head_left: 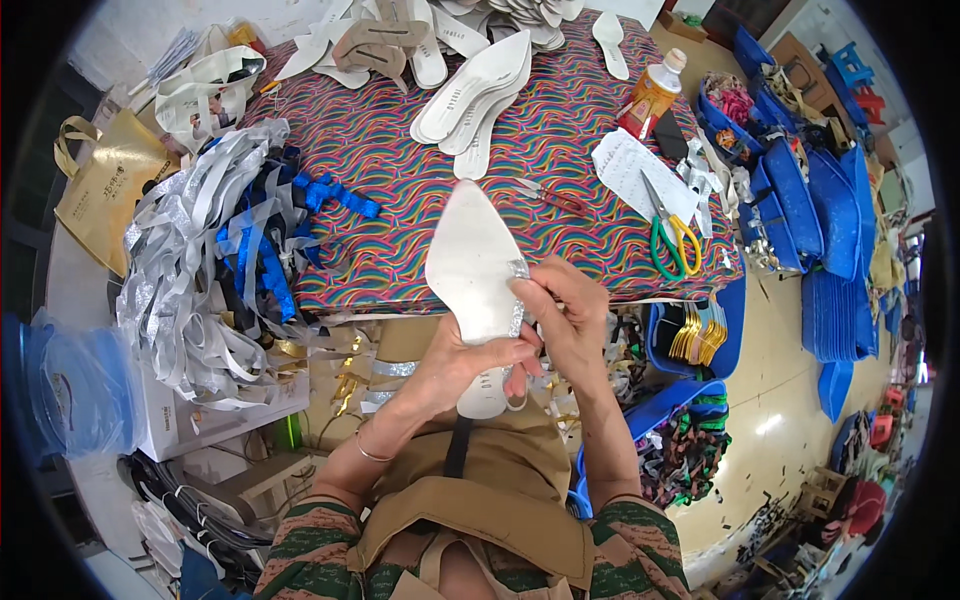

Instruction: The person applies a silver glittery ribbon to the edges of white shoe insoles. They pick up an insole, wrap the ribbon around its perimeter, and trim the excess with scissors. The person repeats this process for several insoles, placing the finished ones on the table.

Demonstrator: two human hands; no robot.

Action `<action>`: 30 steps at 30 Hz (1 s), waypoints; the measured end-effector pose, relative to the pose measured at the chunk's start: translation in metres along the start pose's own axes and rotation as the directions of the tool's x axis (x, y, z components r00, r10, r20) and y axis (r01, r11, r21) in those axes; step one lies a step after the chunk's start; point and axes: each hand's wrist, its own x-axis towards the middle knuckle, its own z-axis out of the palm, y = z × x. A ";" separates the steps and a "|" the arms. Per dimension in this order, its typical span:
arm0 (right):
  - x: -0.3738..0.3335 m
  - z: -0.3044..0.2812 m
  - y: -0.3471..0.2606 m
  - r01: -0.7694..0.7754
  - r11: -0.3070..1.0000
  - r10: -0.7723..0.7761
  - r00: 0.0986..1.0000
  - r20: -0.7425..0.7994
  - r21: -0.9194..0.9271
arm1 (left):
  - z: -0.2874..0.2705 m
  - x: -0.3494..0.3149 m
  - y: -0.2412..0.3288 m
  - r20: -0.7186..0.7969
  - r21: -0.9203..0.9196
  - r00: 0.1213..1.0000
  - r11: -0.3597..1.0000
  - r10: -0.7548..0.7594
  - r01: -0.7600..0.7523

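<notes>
Silver glitter strip (pixel 516 317) may skew if our right hand (pixel 568 315), pinching the pointed insole's (pixel 476 262) edge, slips; our left hand (pixel 450 367) grips its rear.

We are in a shoemaking workshop: we see white insoles (pixel 475 95) stacked on the patterned worktop (pixel 370 250), scissors (pixel 664 216), heaped silver strips (pixel 185 270) at its edge, and blue bins (pixel 733 312) of material pieces.
</notes>
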 end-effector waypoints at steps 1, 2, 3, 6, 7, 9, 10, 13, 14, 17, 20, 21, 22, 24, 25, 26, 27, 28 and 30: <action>0.002 0.001 0.001 -0.058 0.998 0.058 0.998 0.007 0.021 | 0.000 0.000 0.001 -0.017 0.006 1.000 1.000 0.003 -0.003; 0.003 0.002 0.002 -0.113 0.992 0.113 0.994 0.008 0.060 | 0.001 0.001 0.002 -0.035 0.013 0.999 1.000 0.007 -0.006; 0.003 0.005 0.004 -0.167 0.981 0.167 0.986 0.013 0.100 | 0.000 0.002 0.003 -0.053 0.020 0.999 1.000 0.011 -0.010; -0.006 0.009 0.008 -0.228 0.925 0.241 0.971 -0.005 0.305 | 0.002 0.005 0.009 -0.071 0.003 0.997 1.000 -0.002 0.002; -0.015 0.012 0.009 -0.208 0.935 0.210 0.977 0.026 0.287 | 0.000 0.007 0.015 -0.139 -0.017 0.990 1.000 0.019 -0.021; -0.038 0.015 0.010 -0.134 0.979 0.116 0.986 0.123 0.152 | -0.005 0.014 0.030 -0.274 -0.054 0.960 0.996 0.054 -0.072; -0.048 0.010 0.008 -0.135 0.989 0.122 0.972 0.203 0.053 | -0.009 0.016 0.035 -0.275 -0.066 0.958 0.993 0.080 -0.102; -0.068 -0.014 0.001 -0.185 0.958 0.263 0.870 0.417 -0.219 | -0.020 0.018 0.045 -0.276 -0.120 0.951 0.977 0.137 -0.176; -0.073 -0.013 0.001 -0.066 0.967 0.155 0.920 0.359 -0.247 | -0.019 0.017 0.045 -0.275 -0.193 0.954 0.965 0.120 -0.177; -0.083 -0.005 -0.005 0.145 0.938 -0.074 0.971 0.227 -0.315 | -0.014 0.016 0.048 -0.260 -0.372 0.960 0.907 0.105 -0.200; -0.083 0.006 -0.026 0.110 0.944 -0.064 0.986 0.155 -0.310 | -0.013 0.014 0.047 -0.235 -0.457 0.955 0.846 0.183 -0.274; -0.083 0.009 -0.028 0.112 0.939 -0.076 0.990 0.122 -0.325 | -0.012 0.013 0.047 -0.222 -0.466 0.950 0.832 0.220 -0.302; -0.082 0.011 -0.029 0.113 0.933 -0.088 0.992 0.089 -0.340 | -0.011 0.014 0.046 -0.210 -0.475 0.943 0.817 0.257 -0.328; -0.080 0.015 -0.024 0.035 0.969 -0.017 0.997 0.078 -0.243 | -0.011 0.017 0.042 -0.206 -0.568 0.940 0.748 0.274 -0.343; -0.080 0.016 -0.022 -0.004 0.981 0.018 0.997 0.075 -0.193 | -0.011 0.018 0.039 -0.204 -0.613 0.938 0.710 0.281 -0.347; -0.080 0.015 -0.021 -0.041 0.988 0.054 0.995 0.084 -0.150 | -0.012 0.020 0.035 -0.203 -0.641 0.937 0.685 0.284 -0.347; -0.080 0.014 -0.020 -0.079 0.991 0.090 0.991 0.095 -0.105 | -0.012 0.020 0.031 -0.203 -0.666 0.936 0.660 0.287 -0.347; -0.080 0.014 -0.019 -0.118 0.991 0.124 0.986 0.109 -0.060 | -0.010 0.019 0.028 -0.204 -0.691 0.935 0.635 0.289 -0.346; -0.071 0.013 -0.026 -0.213 0.973 0.209 0.977 0.052 0.090 | 0.008 0.009 0.022 -0.309 -0.462 0.934 0.830 0.179 -0.312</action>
